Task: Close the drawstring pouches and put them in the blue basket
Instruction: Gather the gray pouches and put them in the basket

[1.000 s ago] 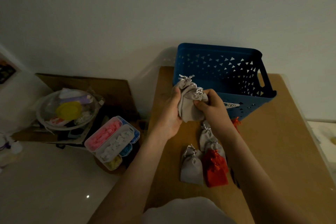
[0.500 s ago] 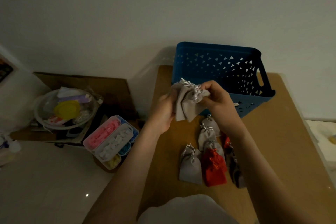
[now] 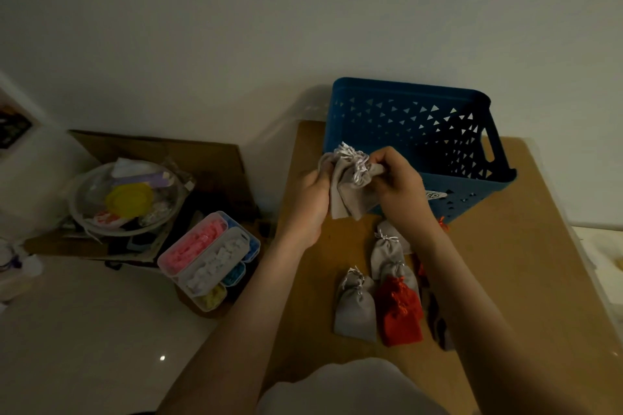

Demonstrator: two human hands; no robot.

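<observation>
The held pouch (image 3: 347,190) is grey and hangs in the air between both hands, just in front of the near left corner of the basket (image 3: 404,91) and above the table (image 3: 526,273). There may be two pouches bunched together; the folds do not let me tell. Its mouth looks only partly gathered, so the closing step seems to be under way. To do it well, the left hand (image 3: 312,204) should anchor the cloth right below the neck while the right hand (image 3: 399,182) draws the white cords (image 3: 354,160) straight out to the right, both strands evenly, until the mouth puckers tight. Pulling cloth instead of cord would only twist the bag. Once shut, it needs a short lift over the near rim to drop inside. The left hand is curled round the pouch's left side, palm turned inward and thumb on the cloth. The right hand, knuckles up, pinches the neck at the cords with its fingertips. Both forearms reach forward from the near edge. On the table near the right forearm, more wait: a grey pouch (image 3: 355,310), a red pouch (image 3: 401,312) and others partly hidden.
</observation>
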